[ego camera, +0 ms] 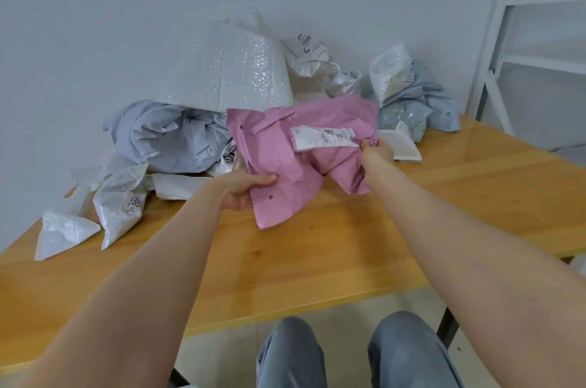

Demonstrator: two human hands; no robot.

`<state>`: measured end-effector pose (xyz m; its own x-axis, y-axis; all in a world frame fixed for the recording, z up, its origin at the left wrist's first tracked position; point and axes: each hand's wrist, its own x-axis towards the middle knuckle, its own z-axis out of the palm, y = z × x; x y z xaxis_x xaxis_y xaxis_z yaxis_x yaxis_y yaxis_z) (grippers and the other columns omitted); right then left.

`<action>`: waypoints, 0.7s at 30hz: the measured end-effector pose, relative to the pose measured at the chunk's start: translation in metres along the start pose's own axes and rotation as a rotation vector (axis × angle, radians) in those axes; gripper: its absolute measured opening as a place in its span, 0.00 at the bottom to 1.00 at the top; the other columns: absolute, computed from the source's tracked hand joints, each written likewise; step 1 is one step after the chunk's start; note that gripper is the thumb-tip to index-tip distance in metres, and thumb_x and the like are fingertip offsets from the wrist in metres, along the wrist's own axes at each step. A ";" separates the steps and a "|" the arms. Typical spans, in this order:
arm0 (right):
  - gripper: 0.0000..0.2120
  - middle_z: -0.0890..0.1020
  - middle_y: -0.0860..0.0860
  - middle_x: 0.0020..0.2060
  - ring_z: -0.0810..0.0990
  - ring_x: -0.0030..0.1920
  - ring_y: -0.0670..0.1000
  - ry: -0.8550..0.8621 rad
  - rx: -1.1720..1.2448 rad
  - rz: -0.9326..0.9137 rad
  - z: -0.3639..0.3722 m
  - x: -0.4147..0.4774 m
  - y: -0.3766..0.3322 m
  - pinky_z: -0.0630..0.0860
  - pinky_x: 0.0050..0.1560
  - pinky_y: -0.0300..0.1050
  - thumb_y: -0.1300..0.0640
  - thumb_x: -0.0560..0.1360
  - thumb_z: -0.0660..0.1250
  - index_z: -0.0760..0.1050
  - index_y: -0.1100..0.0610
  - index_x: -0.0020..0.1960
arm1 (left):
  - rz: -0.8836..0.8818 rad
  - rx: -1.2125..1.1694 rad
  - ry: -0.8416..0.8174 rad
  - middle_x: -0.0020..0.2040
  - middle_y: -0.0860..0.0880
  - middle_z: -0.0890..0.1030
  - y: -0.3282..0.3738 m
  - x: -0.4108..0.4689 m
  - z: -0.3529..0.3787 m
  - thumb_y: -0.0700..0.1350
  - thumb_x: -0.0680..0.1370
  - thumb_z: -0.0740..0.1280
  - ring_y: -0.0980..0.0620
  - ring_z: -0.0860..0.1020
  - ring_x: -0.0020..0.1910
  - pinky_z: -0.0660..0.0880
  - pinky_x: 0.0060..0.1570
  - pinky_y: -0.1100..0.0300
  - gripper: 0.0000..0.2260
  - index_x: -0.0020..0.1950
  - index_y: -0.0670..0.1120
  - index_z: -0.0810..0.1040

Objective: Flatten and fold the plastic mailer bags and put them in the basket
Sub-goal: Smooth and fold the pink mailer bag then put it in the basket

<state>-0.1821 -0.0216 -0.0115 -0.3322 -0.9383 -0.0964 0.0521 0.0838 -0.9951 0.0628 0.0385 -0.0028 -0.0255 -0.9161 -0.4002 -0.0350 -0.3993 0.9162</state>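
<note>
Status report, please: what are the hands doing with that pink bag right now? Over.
Left hand and right hand both grip pink mailer. Mailer crumpled, not yet flat. Other bags piled behind; no basket in view.

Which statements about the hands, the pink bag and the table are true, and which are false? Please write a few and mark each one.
1. The left hand and the right hand both hold the pink bag. True.
2. The pink bag is already folded flat. False: it is crumpled.
3. A white label is on the pink bag. True.
4. The table is black. False: it is yellowish wood.
5. The other bags behind are all pink. False: they are white or pale grey-blue.
</note>
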 end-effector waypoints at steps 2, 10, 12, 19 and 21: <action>0.11 0.77 0.53 0.46 0.74 0.45 0.54 0.039 -0.017 -0.021 -0.001 0.002 0.001 0.70 0.47 0.45 0.55 0.81 0.58 0.73 0.59 0.58 | 0.036 -0.081 0.055 0.43 0.47 0.83 0.002 0.003 0.003 0.36 0.77 0.66 0.51 0.82 0.40 0.81 0.36 0.57 0.15 0.64 0.42 0.73; 0.20 0.78 0.58 0.59 0.75 0.59 0.60 0.122 -0.362 -0.123 -0.012 0.001 -0.004 0.68 0.54 0.48 0.47 0.83 0.51 0.73 0.58 0.64 | 0.355 0.213 0.565 0.42 0.42 0.78 -0.001 0.016 0.010 0.48 0.82 0.60 0.44 0.76 0.46 0.73 0.45 0.53 0.12 0.50 0.38 0.75; 0.24 0.79 0.58 0.59 0.76 0.58 0.61 0.135 -0.451 -0.113 -0.017 0.004 -0.003 0.69 0.54 0.49 0.44 0.82 0.49 0.74 0.57 0.64 | 0.393 0.380 0.646 0.36 0.47 0.73 -0.003 0.015 0.003 0.51 0.82 0.59 0.45 0.74 0.44 0.70 0.45 0.52 0.15 0.39 0.43 0.71; 0.27 0.79 0.58 0.55 0.77 0.55 0.60 0.201 -0.614 -0.117 -0.028 0.006 0.007 0.69 0.47 0.49 0.39 0.80 0.51 0.74 0.59 0.60 | 0.379 0.524 0.710 0.33 0.48 0.72 -0.012 0.007 -0.016 0.61 0.80 0.57 0.47 0.71 0.35 0.66 0.35 0.56 0.24 0.36 0.42 0.70; 0.24 0.79 0.58 0.56 0.77 0.56 0.61 0.212 -0.619 -0.130 -0.031 0.005 0.008 0.70 0.48 0.50 0.40 0.79 0.54 0.71 0.59 0.61 | 0.345 0.530 0.712 0.33 0.47 0.73 -0.015 0.007 -0.023 0.64 0.78 0.56 0.47 0.72 0.36 0.66 0.36 0.56 0.26 0.34 0.44 0.70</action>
<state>-0.2128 -0.0153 -0.0206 -0.4802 -0.8729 0.0864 -0.5307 0.2107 -0.8210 0.0865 0.0367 -0.0188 0.4892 -0.8578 0.1577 -0.5924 -0.1942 0.7819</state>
